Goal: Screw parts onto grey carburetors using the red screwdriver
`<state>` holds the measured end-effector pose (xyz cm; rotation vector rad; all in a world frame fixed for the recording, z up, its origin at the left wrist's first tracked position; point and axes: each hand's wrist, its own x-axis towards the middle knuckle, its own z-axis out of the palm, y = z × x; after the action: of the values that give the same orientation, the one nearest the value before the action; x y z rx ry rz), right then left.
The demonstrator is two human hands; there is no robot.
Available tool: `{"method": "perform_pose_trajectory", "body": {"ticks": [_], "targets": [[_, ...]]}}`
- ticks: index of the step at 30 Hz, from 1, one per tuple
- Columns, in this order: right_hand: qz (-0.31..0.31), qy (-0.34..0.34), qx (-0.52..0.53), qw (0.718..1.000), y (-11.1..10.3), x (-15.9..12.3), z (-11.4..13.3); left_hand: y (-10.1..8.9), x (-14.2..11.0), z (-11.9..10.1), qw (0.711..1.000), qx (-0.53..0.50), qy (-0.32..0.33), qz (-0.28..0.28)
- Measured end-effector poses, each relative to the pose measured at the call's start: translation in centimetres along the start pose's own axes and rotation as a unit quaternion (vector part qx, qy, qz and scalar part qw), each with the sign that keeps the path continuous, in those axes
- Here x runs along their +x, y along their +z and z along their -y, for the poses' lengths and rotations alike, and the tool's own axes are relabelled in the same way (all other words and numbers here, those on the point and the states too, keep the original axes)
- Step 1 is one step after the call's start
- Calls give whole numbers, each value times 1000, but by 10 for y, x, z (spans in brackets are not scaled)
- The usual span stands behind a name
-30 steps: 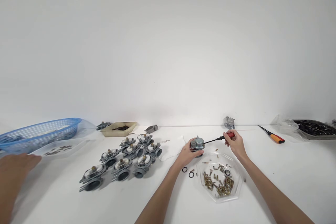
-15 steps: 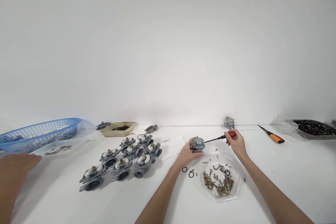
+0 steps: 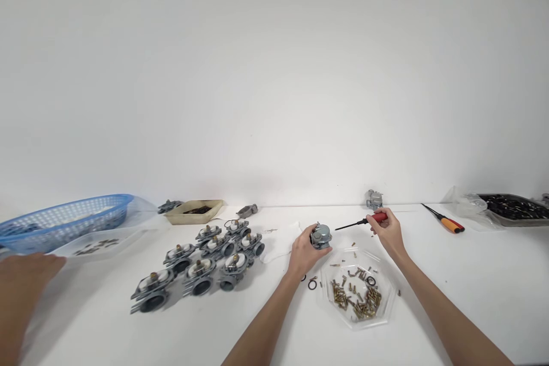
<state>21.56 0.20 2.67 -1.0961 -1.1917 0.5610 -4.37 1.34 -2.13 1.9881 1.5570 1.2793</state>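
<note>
My left hand (image 3: 303, 251) is wrapped round a grey metal carburetor (image 3: 321, 234), tilted on its side with its shiny bowl toward the right. In my right hand (image 3: 388, 230) is a screwdriver (image 3: 364, 221) with a red handle, its dark shaft pointing left. A small gap separates the screwdriver's tip from the carburetor. Just below both hands sits a clear octagonal tray (image 3: 360, 320) of brass screws and small fittings. A black O-ring (image 3: 312, 285) lies left of the tray, and another is partly hidden by my left forearm.
Several opened carburetors (image 3: 199, 269) stand in a group on the left. Another person's hand (image 3: 32, 274) reaches in at the far left, beside a blue basket (image 3: 120, 200) and a clear tray (image 3: 128, 234). Orange and red screwdrivers (image 3: 448, 223) and a tray of black parts (image 3: 514, 209) lie right.
The screwdriver's tip has come away from the carburetor. My left hand has turned the carburetor and shifted it slightly left. The other person's hand stays nearly still.
</note>
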Motion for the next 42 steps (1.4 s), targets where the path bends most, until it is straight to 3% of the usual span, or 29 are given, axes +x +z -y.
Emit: {"method": "perform_pose_trajectory", "body": {"ticks": [12, 28, 42], "targets": [[31, -74, -68, 994, 2, -5, -2, -6, -2, -10, 990, 70, 114, 35], [27, -85, -76, 993, 2, -5, 0, -9, -2, -16, 990, 78, 109, 45], [30, -104, -103, 989, 2, -7, 3, -9, -2, -12, 997, 26, 71, 32]]}}
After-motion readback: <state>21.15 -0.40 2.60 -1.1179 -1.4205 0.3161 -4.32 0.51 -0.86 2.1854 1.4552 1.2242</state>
